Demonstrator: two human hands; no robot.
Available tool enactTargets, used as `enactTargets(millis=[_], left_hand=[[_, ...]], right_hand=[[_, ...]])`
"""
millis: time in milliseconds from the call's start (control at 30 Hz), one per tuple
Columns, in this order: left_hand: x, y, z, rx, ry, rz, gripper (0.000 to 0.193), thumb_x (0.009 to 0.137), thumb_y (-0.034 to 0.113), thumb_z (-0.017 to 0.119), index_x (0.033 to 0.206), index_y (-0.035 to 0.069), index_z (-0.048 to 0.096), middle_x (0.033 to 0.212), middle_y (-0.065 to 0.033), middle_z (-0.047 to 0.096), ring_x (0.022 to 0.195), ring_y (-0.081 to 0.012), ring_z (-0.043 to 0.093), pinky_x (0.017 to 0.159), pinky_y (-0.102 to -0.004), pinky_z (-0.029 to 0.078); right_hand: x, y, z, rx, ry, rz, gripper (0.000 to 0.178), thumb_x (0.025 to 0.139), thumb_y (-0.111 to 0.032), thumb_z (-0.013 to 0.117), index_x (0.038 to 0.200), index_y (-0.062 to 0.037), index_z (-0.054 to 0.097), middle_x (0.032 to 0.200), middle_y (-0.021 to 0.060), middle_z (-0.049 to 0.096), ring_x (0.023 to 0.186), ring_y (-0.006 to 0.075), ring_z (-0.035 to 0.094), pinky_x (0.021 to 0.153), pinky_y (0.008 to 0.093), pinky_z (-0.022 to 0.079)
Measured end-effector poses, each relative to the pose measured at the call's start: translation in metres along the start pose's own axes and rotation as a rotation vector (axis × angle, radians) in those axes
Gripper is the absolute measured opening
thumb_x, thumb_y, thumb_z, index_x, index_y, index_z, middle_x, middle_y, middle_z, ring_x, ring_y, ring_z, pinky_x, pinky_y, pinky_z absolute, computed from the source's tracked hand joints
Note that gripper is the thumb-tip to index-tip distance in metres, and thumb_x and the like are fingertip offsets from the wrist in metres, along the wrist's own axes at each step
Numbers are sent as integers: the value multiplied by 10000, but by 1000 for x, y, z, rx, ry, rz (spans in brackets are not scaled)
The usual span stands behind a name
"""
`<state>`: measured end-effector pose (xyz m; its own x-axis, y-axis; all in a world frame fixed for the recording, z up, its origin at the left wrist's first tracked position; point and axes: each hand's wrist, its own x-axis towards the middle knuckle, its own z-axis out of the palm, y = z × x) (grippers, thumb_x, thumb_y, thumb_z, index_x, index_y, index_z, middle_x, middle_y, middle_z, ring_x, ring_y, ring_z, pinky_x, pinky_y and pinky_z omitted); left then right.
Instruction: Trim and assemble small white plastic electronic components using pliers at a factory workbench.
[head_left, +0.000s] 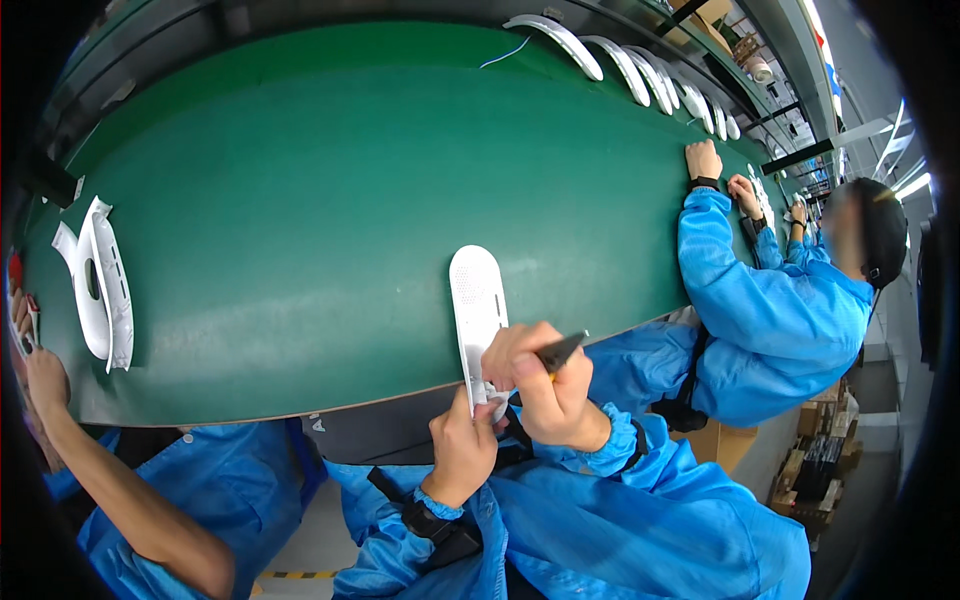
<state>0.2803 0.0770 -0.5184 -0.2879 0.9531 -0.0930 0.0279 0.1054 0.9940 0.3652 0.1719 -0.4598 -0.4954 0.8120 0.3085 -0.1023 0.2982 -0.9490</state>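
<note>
A long white plastic piece [477, 295] with a rounded far end, a patch of tiny holes and a narrow slot lies over the table's near edge. My left hand [465, 448] is closed on its near end, thumb and fingers pinching it. My right hand [548, 388] is closed around a dark-handled tool [562, 352] with a bit of yellow, its butt pointing up and right. The tool's working end is hidden behind my fingers, close to the white piece. Some whitish material [494, 396] shows between my hands; I cannot make out what it is.
The green tabletop [300, 200] spreads ahead. White curved parts [95, 285] lie at the left, and several curved white strips [625, 70] line the far right edge. A co-worker in blue [770, 290] sits right; another co-worker's arm [130, 490] reaches in at left.
</note>
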Motion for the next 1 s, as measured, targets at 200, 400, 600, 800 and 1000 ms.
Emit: enactTargets(millis=[200, 400, 600, 800, 1000], left_hand=[[3, -1, 0, 38, 10, 67, 206, 978, 36, 507, 1147, -73, 553, 756, -172, 694, 673, -269, 731, 584, -372, 569], [-7, -6, -1, -47, -18, -6, 214, 998, 59, 480, 1157, -64, 556, 779, -164, 699, 677, -265, 733, 591, -362, 573], [-3, -3, -1, -43, -23, -18, 220, 1001, 60, 473, 1157, -74, 553, 792, -162, 702, 673, -253, 728, 608, -350, 574], [-2, -1, -3, -176, -110, -93, 231, 1022, 109, 452, 1130, -61, 565, 825, -140, 709, 738, -241, 724, 689, -365, 568], [-2, -8, 0, -254, -142, -31, 219, 1018, 119, 470, 1101, -52, 578, 809, -120, 708, 761, -210, 706, 708, -343, 552]], right_hand=[[1, 2, -1, -92, -29, 66, 189, 1026, -101, 431, 880, 14, 470, 690, 94, 531, 616, 173, 500, 618, 356, 474], [2, -16, 2, 111, 84, 5, 179, 1019, -96, 428, 877, 9, 462, 683, 96, 533, 621, 174, 506, 609, 351, 470], [8, -7, -3, -2, 12, 83, 210, 1034, -121, 442, 868, 7, 456, 687, 98, 526, 611, 173, 500, 596, 353, 459], [4, -8, -3, 75, 111, 54, 244, 1048, -158, 432, 852, -13, 444, 668, 94, 502, 587, 169, 484, 603, 367, 483], [6, -8, 1, 68, 95, 29, 212, 1045, -135, 424, 878, -6, 440, 684, 96, 507, 613, 174, 496, 609, 360, 479]])
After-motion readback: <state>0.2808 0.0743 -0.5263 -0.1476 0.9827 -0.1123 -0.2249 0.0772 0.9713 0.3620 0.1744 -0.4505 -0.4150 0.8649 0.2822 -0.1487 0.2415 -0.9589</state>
